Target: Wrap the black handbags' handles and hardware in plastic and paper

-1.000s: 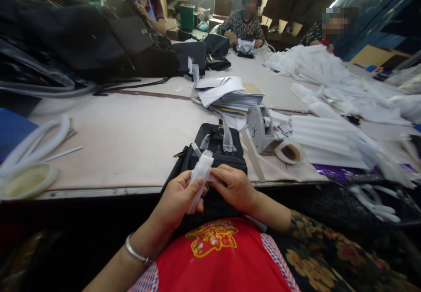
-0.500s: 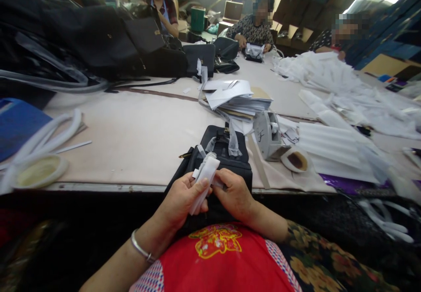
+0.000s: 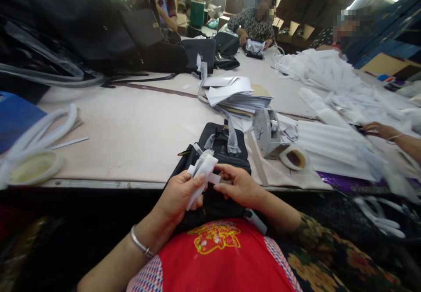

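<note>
White bundle (image 3: 206, 167): middle of the frame, tilted, over the black bag (image 3: 235, 159).
Left hand (image 3: 180, 193): closed around the bundle, thumb pressed along its front.
Right hand (image 3: 241, 186): half curled, thumb and forefinger slightly parted beside the white tab (image 3: 214, 178), grip on it impossible to make out.
Tabletop (image 3: 131, 134): carrying a paper stack (image 3: 241, 97) at upper centre, a white roll (image 3: 286, 158) right of centre.
Co-worker's hand (image 3: 381, 130): right edge.

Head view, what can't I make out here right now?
Head view: what the white wrapping encloses, if anything, covered by its layers and the left hand.
Head view: part of the black bag, behind the right hand and wrapping.
Head view: the rest of another person's arm, cut off by the right edge.
</note>
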Action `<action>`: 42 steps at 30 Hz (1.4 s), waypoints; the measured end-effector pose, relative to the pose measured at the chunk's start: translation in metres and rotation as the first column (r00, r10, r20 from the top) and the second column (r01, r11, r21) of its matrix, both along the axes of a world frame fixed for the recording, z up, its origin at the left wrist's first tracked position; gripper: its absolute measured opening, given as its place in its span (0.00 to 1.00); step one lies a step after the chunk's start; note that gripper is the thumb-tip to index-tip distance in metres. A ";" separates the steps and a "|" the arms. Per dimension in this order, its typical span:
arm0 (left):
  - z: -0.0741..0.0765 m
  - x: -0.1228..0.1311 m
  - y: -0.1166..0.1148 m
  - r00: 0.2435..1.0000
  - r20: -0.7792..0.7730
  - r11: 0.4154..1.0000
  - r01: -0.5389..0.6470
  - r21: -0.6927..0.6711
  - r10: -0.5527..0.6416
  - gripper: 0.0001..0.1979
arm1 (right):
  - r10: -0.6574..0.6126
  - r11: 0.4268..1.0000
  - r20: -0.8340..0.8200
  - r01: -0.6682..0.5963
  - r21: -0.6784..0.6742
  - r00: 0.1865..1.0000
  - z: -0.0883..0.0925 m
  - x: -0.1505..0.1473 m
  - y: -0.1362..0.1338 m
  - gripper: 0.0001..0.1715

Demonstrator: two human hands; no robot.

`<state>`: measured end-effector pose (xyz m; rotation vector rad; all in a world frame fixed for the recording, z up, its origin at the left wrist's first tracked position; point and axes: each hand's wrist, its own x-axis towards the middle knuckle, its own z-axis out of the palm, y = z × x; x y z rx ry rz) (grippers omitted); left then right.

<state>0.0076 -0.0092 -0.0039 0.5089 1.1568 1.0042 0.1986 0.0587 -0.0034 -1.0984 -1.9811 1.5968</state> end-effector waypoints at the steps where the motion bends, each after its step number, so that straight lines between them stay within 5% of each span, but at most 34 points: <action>1: 0.000 0.000 0.000 1.000 0.003 1.000 -0.006 -0.007 0.006 0.22 | -0.018 0.997 0.006 0.018 -0.080 1.000 0.002 0.006 0.000 0.26; 5: 0.004 0.002 0.002 0.999 0.003 0.999 -0.034 -0.011 0.034 0.22 | 0.118 0.988 -0.121 -0.129 -0.082 0.986 0.020 0.027 0.000 0.34; 9: 0.007 0.003 0.002 0.999 -0.010 1.000 -0.032 0.002 0.032 0.22 | 0.356 0.916 -0.024 -0.344 0.207 0.934 0.040 0.035 0.004 0.41; 13: 0.008 0.002 0.002 0.999 -0.008 0.999 -0.032 -0.005 0.032 0.24 | 0.275 0.842 0.083 -0.282 0.461 0.958 0.041 0.027 0.006 0.20; 18: 0.006 0.002 0.000 0.999 -0.004 0.999 -0.036 0.009 0.036 0.24 | 0.059 0.937 0.122 -0.097 0.337 0.991 0.032 0.016 -0.010 0.26; 24: 0.006 0.002 0.000 1.000 -0.002 0.999 -0.031 0.021 0.031 0.24 | -0.126 0.753 0.180 -0.024 0.658 0.976 0.008 -0.004 -0.030 0.17; 27: 0.006 0.001 -0.002 0.999 0.008 0.999 -0.031 0.022 0.031 0.24 | -0.122 0.673 0.180 -0.052 0.738 0.976 -0.002 -0.007 -0.028 0.11; 35: 0.003 -0.001 -0.002 0.999 0.042 0.999 0.005 0.047 -0.007 0.23 | -0.051 0.530 0.237 -0.175 0.830 0.970 -0.004 0.002 -0.019 0.19; 42: 0.003 -0.001 -0.002 0.997 0.077 0.999 0.029 0.038 -0.031 0.22 | -0.064 0.657 0.141 -0.065 0.751 0.988 -0.004 -0.002 -0.018 0.16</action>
